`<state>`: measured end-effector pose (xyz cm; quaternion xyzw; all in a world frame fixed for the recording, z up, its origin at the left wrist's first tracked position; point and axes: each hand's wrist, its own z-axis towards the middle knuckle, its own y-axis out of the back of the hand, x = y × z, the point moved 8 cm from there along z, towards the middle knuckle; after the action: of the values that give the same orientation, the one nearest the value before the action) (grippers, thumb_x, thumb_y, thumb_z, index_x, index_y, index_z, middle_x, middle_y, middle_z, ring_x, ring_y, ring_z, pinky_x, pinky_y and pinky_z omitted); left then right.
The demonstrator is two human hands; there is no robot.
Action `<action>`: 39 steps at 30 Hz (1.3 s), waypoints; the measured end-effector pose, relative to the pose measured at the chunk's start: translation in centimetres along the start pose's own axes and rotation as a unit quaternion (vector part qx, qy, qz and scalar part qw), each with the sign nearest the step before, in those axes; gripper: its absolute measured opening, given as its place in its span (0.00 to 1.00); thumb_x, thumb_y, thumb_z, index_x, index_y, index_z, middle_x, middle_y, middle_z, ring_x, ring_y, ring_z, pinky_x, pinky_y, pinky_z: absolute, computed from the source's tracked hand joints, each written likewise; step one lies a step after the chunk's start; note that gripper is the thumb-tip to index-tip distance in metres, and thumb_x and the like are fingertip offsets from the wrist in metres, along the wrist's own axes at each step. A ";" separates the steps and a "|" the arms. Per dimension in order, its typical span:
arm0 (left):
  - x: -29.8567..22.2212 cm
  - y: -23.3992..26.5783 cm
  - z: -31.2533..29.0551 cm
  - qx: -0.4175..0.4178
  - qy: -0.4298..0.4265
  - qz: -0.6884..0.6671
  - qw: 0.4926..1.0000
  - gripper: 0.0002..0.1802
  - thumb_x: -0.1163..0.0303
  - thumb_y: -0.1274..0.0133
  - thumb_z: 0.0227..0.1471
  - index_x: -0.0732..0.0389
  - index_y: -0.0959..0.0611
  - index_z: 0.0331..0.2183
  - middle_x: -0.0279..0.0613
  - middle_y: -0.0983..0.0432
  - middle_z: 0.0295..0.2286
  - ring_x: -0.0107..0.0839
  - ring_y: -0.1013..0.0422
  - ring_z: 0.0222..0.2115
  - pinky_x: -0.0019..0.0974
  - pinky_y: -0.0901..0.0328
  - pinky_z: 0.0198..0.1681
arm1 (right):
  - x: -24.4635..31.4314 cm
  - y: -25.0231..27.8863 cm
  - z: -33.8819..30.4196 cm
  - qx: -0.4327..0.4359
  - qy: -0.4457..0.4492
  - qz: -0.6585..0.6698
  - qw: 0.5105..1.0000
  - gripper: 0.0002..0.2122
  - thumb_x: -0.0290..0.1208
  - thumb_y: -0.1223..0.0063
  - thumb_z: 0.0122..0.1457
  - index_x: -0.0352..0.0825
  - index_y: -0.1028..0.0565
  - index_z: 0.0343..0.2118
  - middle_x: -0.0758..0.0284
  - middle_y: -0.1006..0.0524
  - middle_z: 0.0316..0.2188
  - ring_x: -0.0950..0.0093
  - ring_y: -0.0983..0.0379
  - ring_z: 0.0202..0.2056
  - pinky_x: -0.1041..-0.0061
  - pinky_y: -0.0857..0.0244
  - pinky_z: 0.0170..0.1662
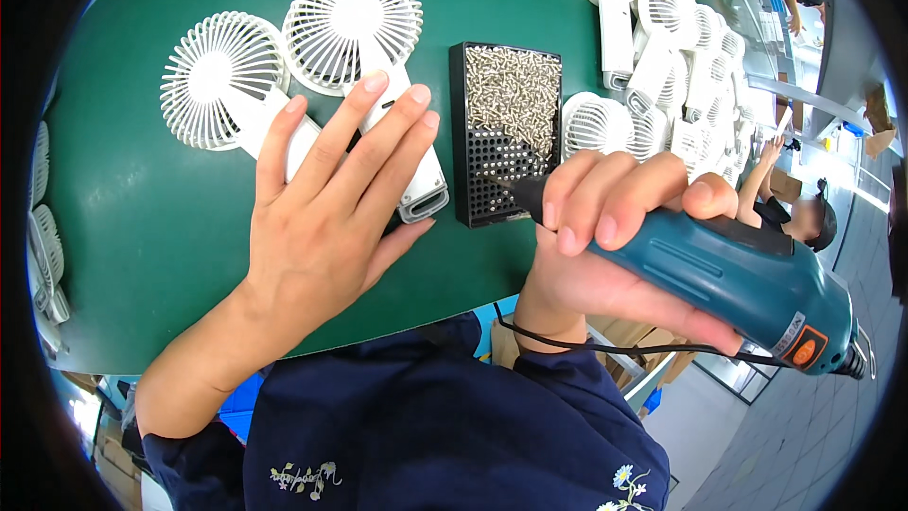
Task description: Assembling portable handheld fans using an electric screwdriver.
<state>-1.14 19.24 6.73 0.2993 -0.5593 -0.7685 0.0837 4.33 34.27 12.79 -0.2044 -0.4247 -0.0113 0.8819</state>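
Observation:
My left hand (326,175) lies with fingers spread over the handles of two white handheld fans. The left fan (210,76) and the right fan (356,17) rest side by side on the green table, round grilles away from me. My right hand (605,218) is wrapped round a teal electric screwdriver (728,270) with a black nose. Its tip points left, over the lower part of a black screw tray (461,132). Small silver screws (515,95) heap in the tray's far part; rows of holes show in the near part. Whether the tip touches a screw I cannot tell.
Many white fans (667,66) are piled at the right of the green table (142,255). More fans (45,255) sit at the left edge. The screwdriver's black cord (643,349) runs below my right wrist. Another person (804,213) is at the far right.

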 end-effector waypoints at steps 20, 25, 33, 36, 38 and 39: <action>0.3 -0.3 -0.5 -0.021 -0.004 -0.039 0.999 0.39 0.56 0.39 0.41 0.57 0.28 0.56 0.34 0.36 0.58 0.35 0.43 0.61 0.52 0.56 0.63 | 0.3 -6.3 -0.2 0.120 -0.030 0.002 0.992 0.37 0.70 0.57 0.54 0.38 0.39 0.52 0.65 0.32 0.25 0.73 0.37 0.17 0.70 0.38 0.22; 0.4 -0.3 -0.6 -0.044 0.002 -0.025 0.999 0.34 0.54 0.43 0.44 0.56 0.26 0.54 0.30 0.34 0.57 0.31 0.42 0.61 0.50 0.54 0.63 | -0.5 -6.6 -0.6 0.101 -0.022 -0.012 0.995 0.38 0.71 0.54 0.51 0.38 0.39 0.51 0.63 0.31 0.25 0.70 0.36 0.17 0.68 0.38 0.22; 0.5 -0.4 -0.6 -0.043 0.004 -0.035 0.998 0.35 0.54 0.42 0.44 0.56 0.26 0.54 0.30 0.34 0.57 0.31 0.42 0.61 0.50 0.54 0.63 | -0.8 -6.9 -0.6 0.142 -0.035 -0.013 0.989 0.38 0.71 0.54 0.51 0.38 0.37 0.50 0.63 0.31 0.24 0.71 0.37 0.16 0.68 0.39 0.21; 0.4 -0.2 -0.5 -0.031 0.001 -0.046 0.998 0.37 0.55 0.40 0.42 0.56 0.27 0.55 0.31 0.35 0.58 0.32 0.43 0.61 0.50 0.54 0.63 | 0.0 -5.8 -0.4 0.075 0.000 0.012 0.997 0.36 0.69 0.54 0.53 0.38 0.36 0.51 0.67 0.31 0.24 0.74 0.37 0.16 0.71 0.40 0.21; 0.3 -0.3 -0.5 -0.019 -0.001 -0.054 0.998 0.39 0.56 0.38 0.41 0.56 0.28 0.55 0.32 0.36 0.58 0.33 0.44 0.62 0.51 0.54 0.63 | 1.7 -4.5 0.3 0.029 0.023 0.021 0.999 0.34 0.67 0.54 0.55 0.37 0.35 0.49 0.70 0.32 0.24 0.78 0.36 0.17 0.75 0.40 0.20; 0.3 -0.3 -0.5 -0.021 -0.002 -0.045 0.999 0.40 0.56 0.37 0.39 0.56 0.28 0.56 0.32 0.36 0.58 0.33 0.44 0.62 0.51 0.54 0.63 | 2.3 -3.5 0.7 -0.010 0.038 0.023 0.999 0.35 0.69 0.55 0.54 0.37 0.34 0.48 0.70 0.33 0.23 0.79 0.37 0.17 0.77 0.42 0.19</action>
<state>-1.01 18.79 6.21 0.3209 -0.5290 -0.7838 0.0540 4.61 31.68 16.20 -0.2218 -0.3860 -0.0032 0.8954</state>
